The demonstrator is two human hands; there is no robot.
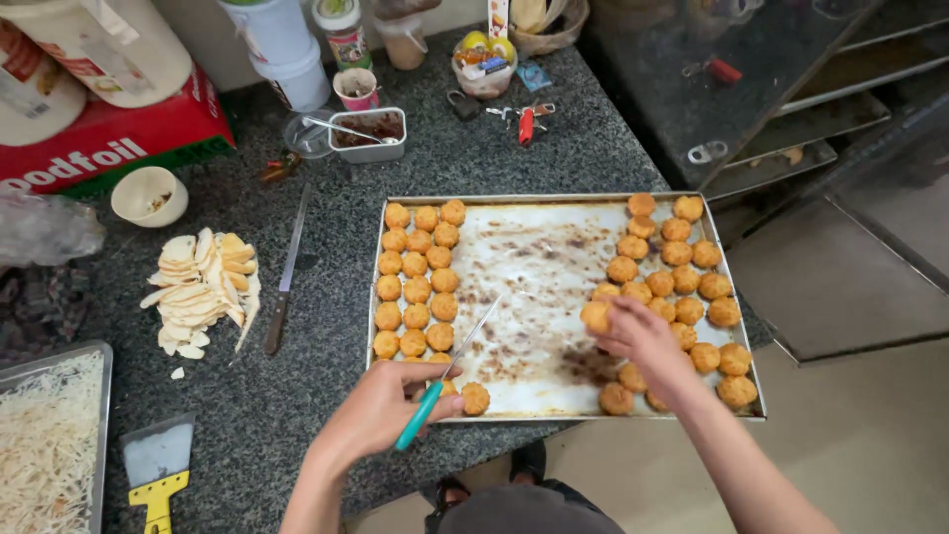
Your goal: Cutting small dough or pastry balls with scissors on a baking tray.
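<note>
Both hands work over a metal baking tray (554, 203) that lies on the speckled dark desk, close to its near edge. In the head view, the left hand (381, 405) is closed round the turquoise handle of a thin knife (450, 371), whose blade slants up over the stained bare middle of the tray. The right hand (638, 336) pinches one round golden pastry (595, 316) between its fingertips, just left of the right-hand cluster of pastries (682, 267). A second cluster of pastries (420, 277) sits in neat rows along the tray's left edge, and a single piece (475, 398) lies near the tray's front rim beside the left hand.

Left of the tray, a long dark-handled knife (285, 277) lies on the desk, and beyond it a heap of pale sliced pieces (203, 287). At the desk's near left corner a yellow-handled scraper (158, 470) rests beside a tray of white shreds (49, 435). Toward the far edge stand a small metal container with a spoon (368, 133), a small white bowl (148, 195), a red box (109, 138) and several jars and tubs (282, 49).
</note>
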